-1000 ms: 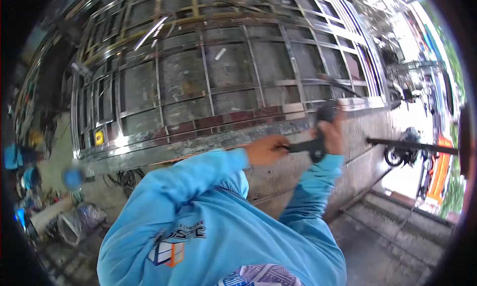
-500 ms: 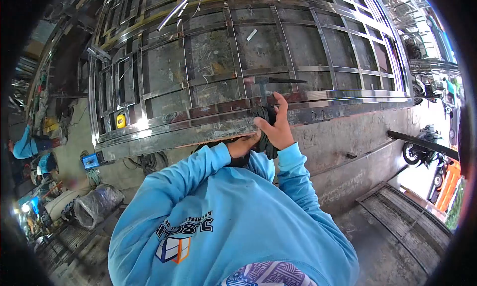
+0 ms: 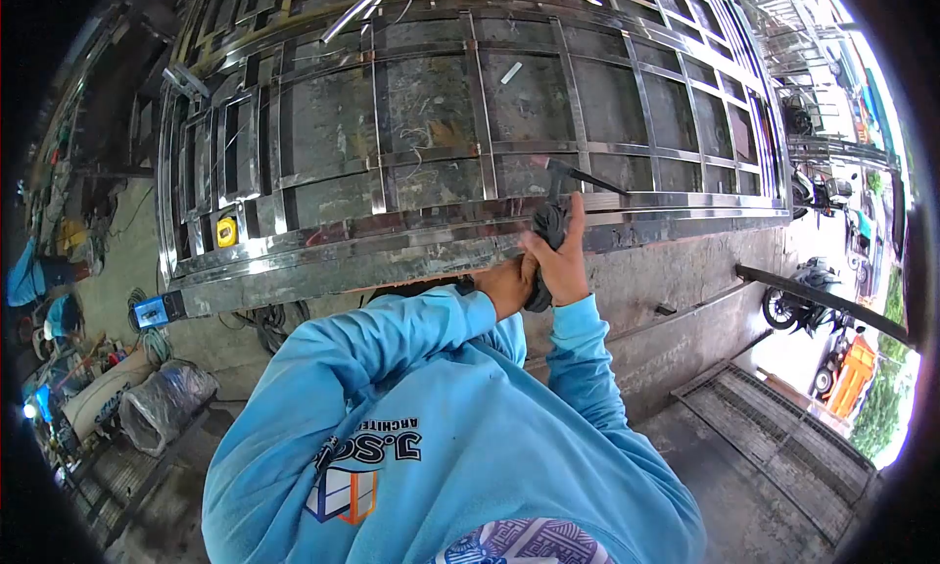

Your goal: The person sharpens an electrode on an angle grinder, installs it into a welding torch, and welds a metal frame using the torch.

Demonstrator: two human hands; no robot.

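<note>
A hammer-like tool with a long thin pointed end and a black, wrapped-looking handle stands out over the near edge of a metal frame. My right hand grips the handle, its thumb across it and one finger stretched upward. Against it, my left hand is closed at the handle's lower part; its fingertips are partly hidden. Below the hands is the table's dark near edge. A yellow tape measure lies at the frame's left end.
Loose metal strips and a small white piece lie on the frame. A blue box is beside the table's left corner. A dark bar juts in at right, near a motorcycle. Another person is far left.
My hands came together on the handle; a second ago my left hand was apart, pulling a dark strip from it. The tool's pointed end now slants down to the right, and the view has shifted.
</note>
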